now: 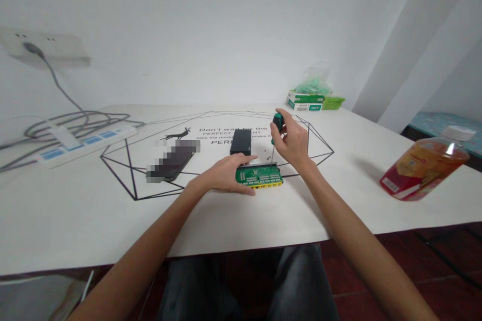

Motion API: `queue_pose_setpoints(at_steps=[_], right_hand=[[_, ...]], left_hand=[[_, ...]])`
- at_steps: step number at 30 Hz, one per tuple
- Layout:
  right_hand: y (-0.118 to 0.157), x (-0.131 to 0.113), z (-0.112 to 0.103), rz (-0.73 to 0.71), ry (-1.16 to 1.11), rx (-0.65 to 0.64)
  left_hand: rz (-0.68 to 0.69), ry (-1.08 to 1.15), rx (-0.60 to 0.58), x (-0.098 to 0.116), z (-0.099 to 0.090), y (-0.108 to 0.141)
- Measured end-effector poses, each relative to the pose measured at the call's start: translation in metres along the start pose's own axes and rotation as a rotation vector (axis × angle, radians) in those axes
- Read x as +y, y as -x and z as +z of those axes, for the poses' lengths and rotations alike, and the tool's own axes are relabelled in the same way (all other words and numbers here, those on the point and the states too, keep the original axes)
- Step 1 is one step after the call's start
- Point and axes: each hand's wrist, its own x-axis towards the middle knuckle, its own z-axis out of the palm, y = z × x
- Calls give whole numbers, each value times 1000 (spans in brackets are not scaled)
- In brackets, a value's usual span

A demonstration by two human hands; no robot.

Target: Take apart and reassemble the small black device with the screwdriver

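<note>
A green circuit board (259, 175) with a row of yellow connectors along its near edge lies on the white table. My left hand (228, 173) grips the board's left end between thumb and fingers. In my right hand (292, 140) is a screwdriver (277, 123) with a green and black handle, held upright. Its thin shaft points down, and the tip meets the far right part of the board, near a dark strip. Several tiny dark pieces, perhaps screws, lie just beyond the board. Behind my left hand sits a black rectangular case (241, 141).
A phone-like dark device (176, 163), partly blurred, lies on the left. Farther left are a power strip (88, 145) and coiled grey cables. A bottle of orange drink (422, 165) stands at the right. Green and white boxes (307, 100) with a plastic bag sit by the wall.
</note>
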Motion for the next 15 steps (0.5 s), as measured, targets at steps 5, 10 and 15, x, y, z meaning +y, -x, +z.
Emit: queue_pose_setpoints(at_steps=[5,10,15], right_hand=[[0,-1,0,-13,25,8],[1,-2,-1,-13,-4,0],[1,-2,-1,-22,-22,18]], left_hand=[[-12,-18,32,6,2,0],[-24,-59,71,14,7,-2],[-24,-25,136,22,8,-3]])
